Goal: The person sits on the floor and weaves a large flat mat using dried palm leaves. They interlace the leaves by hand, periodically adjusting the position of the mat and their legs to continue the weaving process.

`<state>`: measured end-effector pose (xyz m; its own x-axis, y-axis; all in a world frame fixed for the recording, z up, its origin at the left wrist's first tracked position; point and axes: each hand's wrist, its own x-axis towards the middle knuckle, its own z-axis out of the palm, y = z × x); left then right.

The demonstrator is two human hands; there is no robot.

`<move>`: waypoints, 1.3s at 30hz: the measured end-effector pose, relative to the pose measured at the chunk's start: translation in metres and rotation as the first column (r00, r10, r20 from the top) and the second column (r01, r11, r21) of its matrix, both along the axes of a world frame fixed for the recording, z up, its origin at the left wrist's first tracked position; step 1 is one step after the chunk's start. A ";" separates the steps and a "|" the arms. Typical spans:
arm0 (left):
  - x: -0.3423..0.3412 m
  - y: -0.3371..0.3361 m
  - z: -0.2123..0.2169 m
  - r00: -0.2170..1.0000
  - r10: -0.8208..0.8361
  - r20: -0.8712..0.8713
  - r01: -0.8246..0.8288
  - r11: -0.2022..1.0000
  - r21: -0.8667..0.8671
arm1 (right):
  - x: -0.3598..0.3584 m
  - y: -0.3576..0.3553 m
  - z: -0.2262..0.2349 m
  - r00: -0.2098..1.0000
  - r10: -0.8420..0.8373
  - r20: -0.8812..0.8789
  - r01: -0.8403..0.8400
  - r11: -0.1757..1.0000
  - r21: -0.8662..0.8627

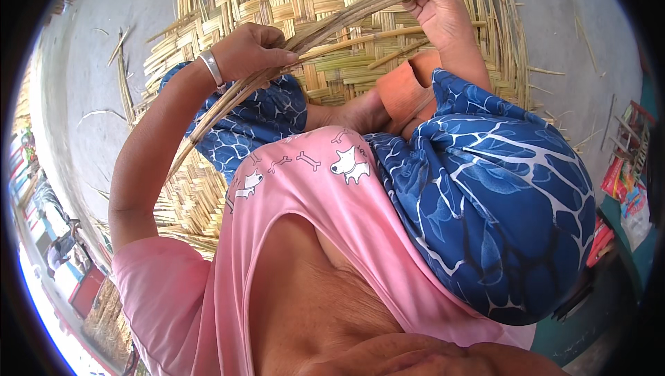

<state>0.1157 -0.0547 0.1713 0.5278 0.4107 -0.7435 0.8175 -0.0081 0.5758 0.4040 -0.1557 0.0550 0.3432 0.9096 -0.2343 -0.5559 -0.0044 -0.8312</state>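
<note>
Your left hand (251,51), left of centre in the upper part of the frame, is closed around a bundle of long dry strips (350,17), thumb lying along it. Your right hand (438,12), at the upper right of centre, grips the same bundle near its far end between thumb and fingers. The bundle slants across the top of the frame from the upper right, through both hands, then down past your left forearm toward the left. A silver bracelet (210,69) circles your left wrist. Beneath the hands spreads a woven mat (294,12), with loose strip ends along its upper edges. Below your right hand sits an orange curved piece (400,93) against your foot; what it is, you can't quite tell from here. Your blue patterned trousers (485,203) fill the right of centre, your pink shirt (298,168) the lower middle. Grey floor (142,9) shows at the upper left.
</note>
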 end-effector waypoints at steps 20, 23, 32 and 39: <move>-0.035 0.032 0.013 0.949 -0.229 -0.218 0.290 0.906 0.309 | 0.019 0.020 -0.032 0.911 -0.221 0.349 0.257 0.965 -0.061; -0.032 0.031 0.014 0.958 -0.213 -0.194 0.267 0.909 0.320 | 0.013 0.017 0.001 0.950 -0.237 0.201 0.252 0.966 -0.051; 0.018 0.017 -0.030 0.982 0.099 0.161 -0.136 0.962 0.237 | -0.015 0.018 0.030 0.909 -0.314 0.274 0.291 0.949 0.123; 0.020 0.039 -0.050 0.997 0.078 0.002 -0.074 0.939 0.336 | -0.012 0.006 0.048 0.927 -0.291 0.237 0.283 0.957 0.065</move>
<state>0.1361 -0.0161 0.1213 0.4775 0.6757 -0.5616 0.8297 -0.1365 0.5412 0.3925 -0.1495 0.1030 0.6335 0.7690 -0.0863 -0.3120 0.1519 -0.9379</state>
